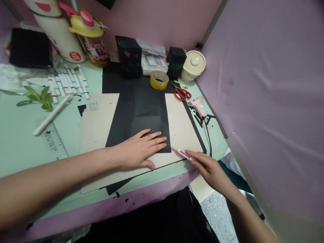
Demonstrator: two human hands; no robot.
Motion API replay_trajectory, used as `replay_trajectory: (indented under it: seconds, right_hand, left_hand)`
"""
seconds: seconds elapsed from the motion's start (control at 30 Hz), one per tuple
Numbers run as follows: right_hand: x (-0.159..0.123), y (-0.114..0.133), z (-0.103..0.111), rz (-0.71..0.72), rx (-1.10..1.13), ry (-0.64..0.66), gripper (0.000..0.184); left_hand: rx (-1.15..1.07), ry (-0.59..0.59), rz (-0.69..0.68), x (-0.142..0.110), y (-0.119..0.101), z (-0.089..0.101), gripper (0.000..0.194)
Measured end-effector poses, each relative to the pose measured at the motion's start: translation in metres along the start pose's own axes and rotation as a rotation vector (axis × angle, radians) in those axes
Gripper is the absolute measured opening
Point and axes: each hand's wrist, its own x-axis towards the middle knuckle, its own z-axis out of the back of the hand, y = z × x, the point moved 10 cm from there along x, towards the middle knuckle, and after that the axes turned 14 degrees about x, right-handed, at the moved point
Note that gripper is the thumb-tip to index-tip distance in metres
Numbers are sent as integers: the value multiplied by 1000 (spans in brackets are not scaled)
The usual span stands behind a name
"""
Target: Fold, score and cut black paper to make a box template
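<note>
My left hand point(141, 150) lies flat with its fingers spread, over the lower part of a creased sheet of black paper point(141, 111). Under that paper is a pale board point(98, 121), which shows on both sides of it. In my right hand point(209, 167) is a pink craft knife point(184, 154), gripped between thumb and fingers. Its blade points left, close to the lower right corner of the black paper; whether the tip touches the board I cannot tell.
Beyond the paper stand a tape roll point(159, 80), red-handled scissors point(182, 93), two black boxes point(130, 57) and a lidded cream cup point(193, 65). A pink glue gun point(198, 107) lies at right. Markers point(67, 81), a ruler point(54, 140) and a white stick point(52, 115) lie left.
</note>
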Motion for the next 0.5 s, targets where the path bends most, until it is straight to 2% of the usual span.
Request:
replay_trajectory:
  seconds: [0.33, 0.5]
  right_hand:
    - [-2, -4, -7, -36, -70, 69, 37]
    - [-5, -1, -10, -22, -113, 91, 38]
  left_hand:
    - [-10, 64, -58, 0, -2, -2, 67]
    - [-24, 46, -62, 0, -3, -2, 68]
